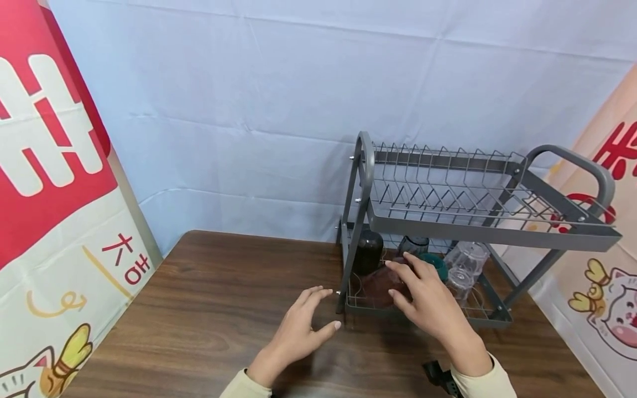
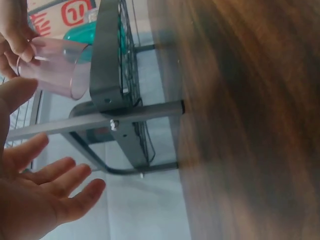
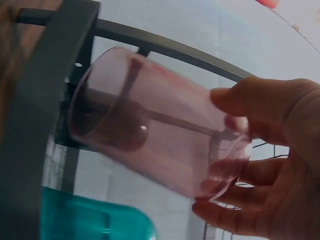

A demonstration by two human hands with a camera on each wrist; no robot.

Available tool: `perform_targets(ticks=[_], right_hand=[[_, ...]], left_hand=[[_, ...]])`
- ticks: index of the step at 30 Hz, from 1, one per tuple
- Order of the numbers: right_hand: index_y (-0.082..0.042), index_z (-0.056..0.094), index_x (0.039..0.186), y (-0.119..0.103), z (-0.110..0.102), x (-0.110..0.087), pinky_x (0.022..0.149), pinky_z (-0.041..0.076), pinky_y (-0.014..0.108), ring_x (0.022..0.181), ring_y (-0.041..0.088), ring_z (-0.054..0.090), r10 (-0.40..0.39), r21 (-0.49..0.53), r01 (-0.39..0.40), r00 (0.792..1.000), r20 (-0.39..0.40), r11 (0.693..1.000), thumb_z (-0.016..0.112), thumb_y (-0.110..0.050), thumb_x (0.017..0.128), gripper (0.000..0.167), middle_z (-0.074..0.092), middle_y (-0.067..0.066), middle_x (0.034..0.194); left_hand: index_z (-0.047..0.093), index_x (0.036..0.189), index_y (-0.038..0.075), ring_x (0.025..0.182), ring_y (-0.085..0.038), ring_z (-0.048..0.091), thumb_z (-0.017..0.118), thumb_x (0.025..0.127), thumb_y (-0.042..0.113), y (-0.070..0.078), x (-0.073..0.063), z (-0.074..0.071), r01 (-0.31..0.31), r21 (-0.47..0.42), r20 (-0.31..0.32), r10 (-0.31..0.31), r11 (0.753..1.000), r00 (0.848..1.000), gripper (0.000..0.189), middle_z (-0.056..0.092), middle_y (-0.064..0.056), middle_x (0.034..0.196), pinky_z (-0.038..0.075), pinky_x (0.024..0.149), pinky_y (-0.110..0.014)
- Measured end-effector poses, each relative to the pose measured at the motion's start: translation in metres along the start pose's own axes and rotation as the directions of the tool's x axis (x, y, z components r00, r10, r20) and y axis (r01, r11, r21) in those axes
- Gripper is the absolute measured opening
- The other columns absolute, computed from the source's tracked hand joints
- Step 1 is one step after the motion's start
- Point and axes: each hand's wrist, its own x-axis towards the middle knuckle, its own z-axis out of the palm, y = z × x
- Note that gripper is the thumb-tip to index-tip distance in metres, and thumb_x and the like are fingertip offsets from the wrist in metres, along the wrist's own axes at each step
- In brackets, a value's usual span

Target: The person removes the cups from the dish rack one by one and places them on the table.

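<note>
A translucent pink glass is held by my right hand, thumb on one side and fingers on the other at its upper end. It tilts over the lower tier of the grey dish rack, its other end near the tier's front rail. In the head view the right hand partly covers the pink glass. My left hand is apart from the rack's left front leg, fingers spread and holding nothing. The left wrist view shows the left hand palm and fingers beside the rack frame.
On the lower tier stand a dark bottle-like vessel, a grey glass, a teal cup and clear glasses. The wire upper tier overhangs them. A black strap lies by the right wrist. Wooden tabletop extends leftward.
</note>
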Motion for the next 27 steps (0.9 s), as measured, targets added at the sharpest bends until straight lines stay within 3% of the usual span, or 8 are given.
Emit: perform_targets(ticks=[6, 14, 20, 27], right_hand=[[-0.008, 0.054, 0.126, 0.002, 0.003, -0.012, 0.081, 0.040, 0.060, 0.117, 0.044, 0.040, 0.022, 0.078, -0.020, 1.000, -0.020, 0.997, 0.076, -0.009, 0.076, 0.054, 0.041, 0.025, 0.132], [-0.010, 0.055, 0.126, 0.003, 0.006, -0.021, 0.073, 0.047, 0.049, 0.107, 0.034, 0.053, 0.073, 0.145, -0.059, 0.993, -0.091, 0.988, 0.077, -0.008, 0.075, 0.056, 0.047, 0.018, 0.130], [-0.009, 0.057, 0.125, 0.002, 0.012, -0.026, 0.068, 0.049, 0.042, 0.103, 0.028, 0.056, 0.155, 0.218, -0.127, 0.981, -0.117, 0.968, 0.077, -0.009, 0.075, 0.054, 0.052, 0.014, 0.126], [-0.014, 0.055, 0.127, 0.003, 0.014, -0.031, 0.068, 0.051, 0.034, 0.093, 0.015, 0.056, 0.275, 0.347, -0.238, 0.959, -0.062, 0.907, 0.073, -0.010, 0.080, 0.050, 0.054, 0.006, 0.123]], left_hand=[[0.048, 0.132, 0.016, 0.118, -0.022, 0.048, 0.066, 0.084, 0.040, -0.001, -0.002, 0.006, -0.052, -0.051, -0.059, 0.049, 0.997, 0.997, 0.057, 0.046, -0.003, 0.132, 0.043, 0.088, -0.045], [0.047, 0.134, 0.021, 0.120, -0.018, 0.045, 0.069, 0.082, 0.038, -0.001, 0.003, 0.008, -0.071, -0.158, -0.089, 0.058, 0.985, 0.994, 0.058, 0.046, 0.002, 0.133, 0.041, 0.091, -0.044], [0.049, 0.131, 0.023, 0.119, -0.017, 0.046, 0.075, 0.079, 0.030, -0.002, 0.005, 0.013, -0.108, -0.261, -0.104, 0.083, 0.959, 0.991, 0.059, 0.045, 0.005, 0.134, 0.045, 0.086, -0.039], [0.052, 0.128, 0.007, 0.112, -0.029, 0.051, 0.078, 0.074, 0.009, 0.015, 0.010, 0.006, -0.095, -0.430, -0.106, 0.055, 0.898, 0.993, 0.061, 0.048, -0.010, 0.131, 0.047, 0.082, -0.039]])
